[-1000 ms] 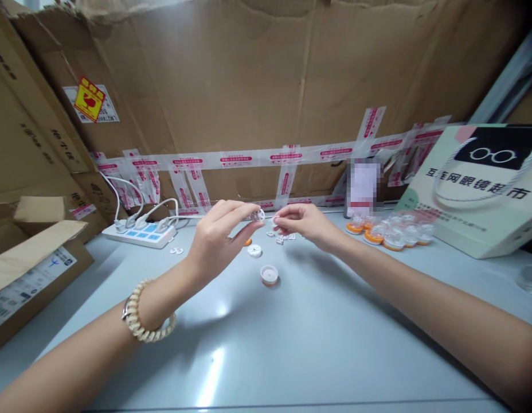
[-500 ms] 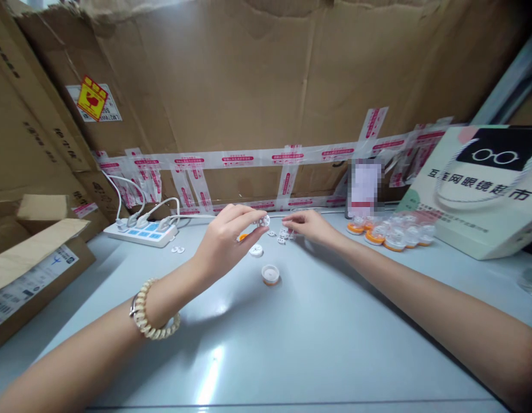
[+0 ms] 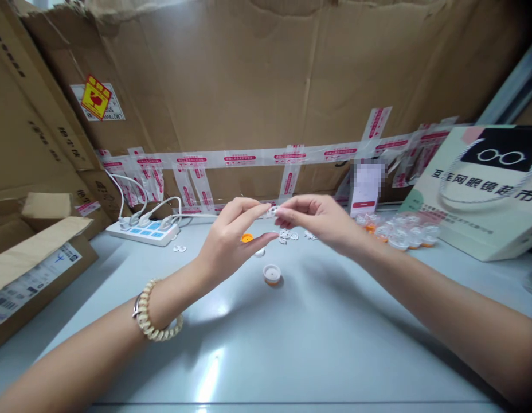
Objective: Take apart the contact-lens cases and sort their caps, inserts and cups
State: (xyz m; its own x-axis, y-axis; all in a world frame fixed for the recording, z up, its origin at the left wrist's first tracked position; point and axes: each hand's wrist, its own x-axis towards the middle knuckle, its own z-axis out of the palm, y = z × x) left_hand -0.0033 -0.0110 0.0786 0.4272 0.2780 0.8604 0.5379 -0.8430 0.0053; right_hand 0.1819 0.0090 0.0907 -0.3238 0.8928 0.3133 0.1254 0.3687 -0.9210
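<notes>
My left hand (image 3: 231,241) is raised above the grey table (image 3: 266,344), thumb and forefinger pinched on a small white round part (image 3: 271,211). My right hand (image 3: 320,221) meets it from the right, fingertips pinched at the same part; what it holds itself is too small to name. Below the hands lie several small white pieces (image 3: 288,235), an orange cap (image 3: 247,237) and a white-and-orange cup-shaped cap (image 3: 272,273). A coiled band sits on my left wrist (image 3: 156,318).
A row of clear-and-orange assembled caps (image 3: 399,230) stands right of my hands, before a printed paper bag (image 3: 481,189). A white power strip (image 3: 143,230) with plugs lies at the back left. Taped cardboard walls (image 3: 249,92) enclose the table; a cardboard box (image 3: 29,258) stands left.
My right hand rose from the loose white pieces on the table and came up to the part in my left hand. The left hand stayed raised, shifting slightly.
</notes>
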